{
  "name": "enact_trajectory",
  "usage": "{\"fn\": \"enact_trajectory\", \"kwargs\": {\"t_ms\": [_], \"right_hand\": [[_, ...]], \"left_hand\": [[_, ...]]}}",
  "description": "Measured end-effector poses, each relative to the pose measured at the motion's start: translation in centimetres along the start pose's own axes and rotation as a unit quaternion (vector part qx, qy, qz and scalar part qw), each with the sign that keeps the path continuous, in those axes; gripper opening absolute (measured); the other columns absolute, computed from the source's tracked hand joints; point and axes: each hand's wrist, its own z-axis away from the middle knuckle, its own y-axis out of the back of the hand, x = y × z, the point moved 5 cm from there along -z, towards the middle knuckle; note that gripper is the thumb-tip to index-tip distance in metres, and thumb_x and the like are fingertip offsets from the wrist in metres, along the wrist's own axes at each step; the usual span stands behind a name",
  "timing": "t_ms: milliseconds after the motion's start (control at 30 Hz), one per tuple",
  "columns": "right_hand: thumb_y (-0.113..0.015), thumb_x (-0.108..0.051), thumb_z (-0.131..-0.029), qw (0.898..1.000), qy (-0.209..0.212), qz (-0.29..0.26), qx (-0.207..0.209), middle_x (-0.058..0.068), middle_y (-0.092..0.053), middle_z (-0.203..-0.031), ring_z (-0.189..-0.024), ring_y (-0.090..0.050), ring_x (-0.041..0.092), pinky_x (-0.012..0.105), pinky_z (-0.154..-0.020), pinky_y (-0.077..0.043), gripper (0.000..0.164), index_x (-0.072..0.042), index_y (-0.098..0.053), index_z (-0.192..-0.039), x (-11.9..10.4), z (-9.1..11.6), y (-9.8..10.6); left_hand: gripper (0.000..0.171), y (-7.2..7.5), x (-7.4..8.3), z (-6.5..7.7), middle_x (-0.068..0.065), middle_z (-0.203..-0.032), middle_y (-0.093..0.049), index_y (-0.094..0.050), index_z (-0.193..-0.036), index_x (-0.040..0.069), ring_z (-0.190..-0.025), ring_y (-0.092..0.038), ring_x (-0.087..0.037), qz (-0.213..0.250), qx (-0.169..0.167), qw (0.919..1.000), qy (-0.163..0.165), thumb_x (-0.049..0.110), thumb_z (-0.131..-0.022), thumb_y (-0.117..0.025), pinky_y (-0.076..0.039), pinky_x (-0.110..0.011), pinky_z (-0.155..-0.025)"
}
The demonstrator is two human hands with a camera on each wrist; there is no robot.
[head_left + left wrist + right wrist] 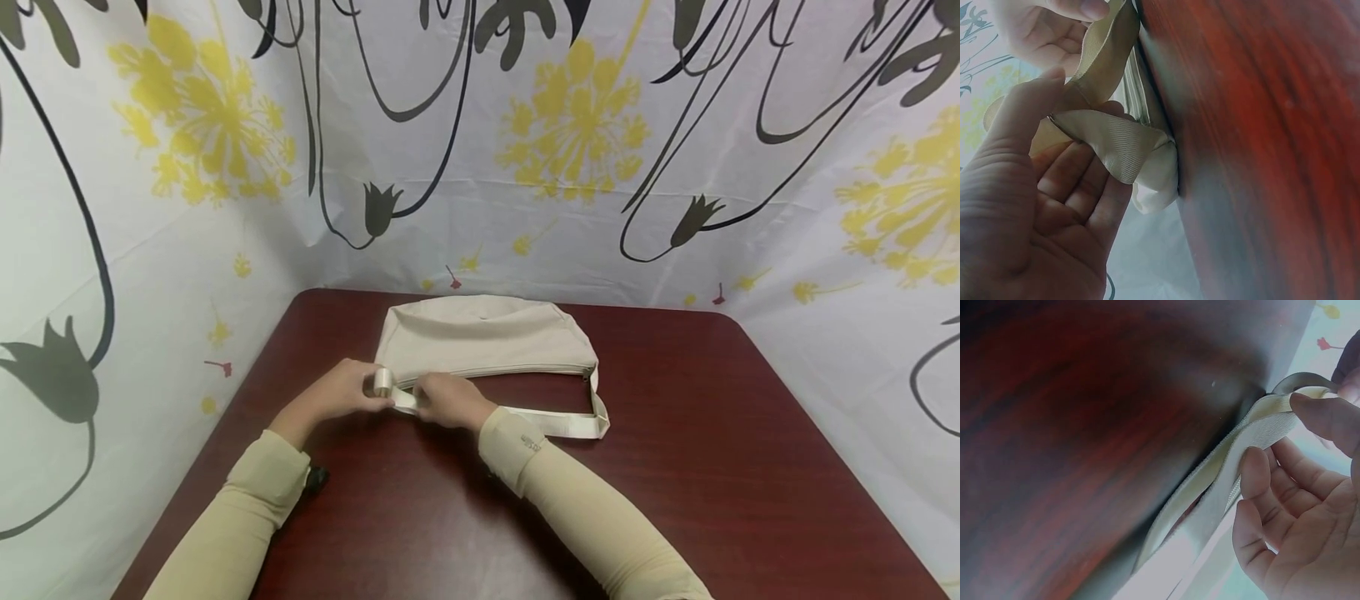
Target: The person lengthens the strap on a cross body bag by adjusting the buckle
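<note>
A cream fabric shoulder bag (483, 337) lies on the table, its zipper (525, 369) along the edge nearer me. Its flat strap (566, 423) runs in front of that zipper. At the strap's left end, my left hand (339, 393) holds a raised loop between thumb and fingers. In the left wrist view, the webbing (1113, 140) folds over the left fingers. Just to the right, my right hand (456, 402) pinches the strap. The right wrist view shows two layers of strap (1216, 487) running from the right thumb and fingers.
The dark red-brown table (697, 467) extends on both sides of the bag. A white curtain (450, 150) with yellow and grey flower prints stands around its back and sides. A small black object (317, 479) shows beside the left cuff.
</note>
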Motion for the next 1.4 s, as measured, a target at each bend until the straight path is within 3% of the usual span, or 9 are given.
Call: {"fn": "enact_trajectory", "kwargs": {"t_ms": [433, 833, 1400], "right_hand": [[-0.075, -0.021, -0.089, 1.0, 0.008, 0.001, 0.004, -0.009, -0.06, -0.087, -0.078, -0.056, 0.009, 0.027, -0.071, -0.048, 0.01, -0.018, -0.069, -0.095, 0.08, -0.02, -0.11], [-0.074, -0.019, -0.09, 1.0, 0.021, -0.019, 0.003, -0.007, -0.062, -0.087, -0.08, -0.056, 0.009, 0.026, -0.074, -0.049, 0.012, -0.014, -0.069, -0.099, -0.18, -0.22, 0.0], [-0.077, -0.024, -0.089, 1.0, 0.012, -0.013, 0.02, -0.005, -0.059, -0.091, -0.082, -0.055, 0.01, 0.027, -0.074, -0.049, 0.022, -0.013, -0.067, -0.105, -0.17, 0.01, 0.48]], "left_hand": [[0.018, 0.13, 0.32, -0.01, 0.014, -0.07, -0.058, -0.07, -0.086, 0.017, -0.065, -0.051, -0.005, 0.016, 0.0, 0.9999, 0.002, 0.026, -0.08, -0.085, -0.046, -0.027, -0.064], [0.021, 0.03, 0.26, -0.14, 0.013, -0.068, -0.055, -0.066, -0.084, 0.017, -0.063, -0.048, -0.005, 0.0, -0.005, 1.0, -0.006, 0.027, -0.081, -0.085, -0.043, -0.026, -0.061], [0.024, 0.15, 0.48, -0.27, 0.012, -0.068, -0.055, -0.064, -0.08, 0.018, -0.062, -0.05, -0.006, 0.015, 0.01, 0.9998, 0.006, 0.025, -0.079, -0.087, -0.045, -0.027, -0.061]]}}
